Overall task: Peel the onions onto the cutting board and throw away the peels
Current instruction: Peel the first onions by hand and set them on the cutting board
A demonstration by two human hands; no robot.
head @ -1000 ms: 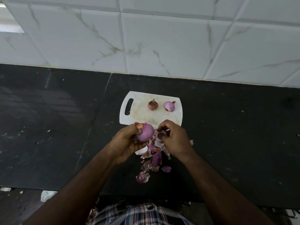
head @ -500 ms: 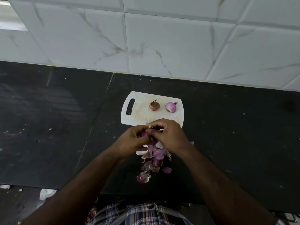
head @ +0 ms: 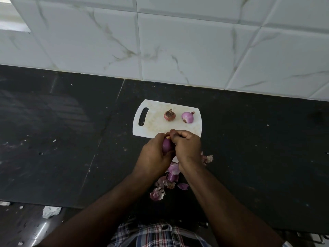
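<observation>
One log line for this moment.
left hand holds purple onion | right hand pinches its top | white plastic cutting board: two onions wait

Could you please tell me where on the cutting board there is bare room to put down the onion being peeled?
Bare strip between the handle slot and unpeeled onion. The near edge is crowded by both hands and the peels.

Onions: 3, being one unpeeled onion [head: 169, 115], one peeled onion [head: 187, 117], one held onion [head: 166, 146]. Cutting board [head: 154, 125]: 1. Hands: 2. Peel pile [head: 169, 180]: 1, pieces uncountable.
</observation>
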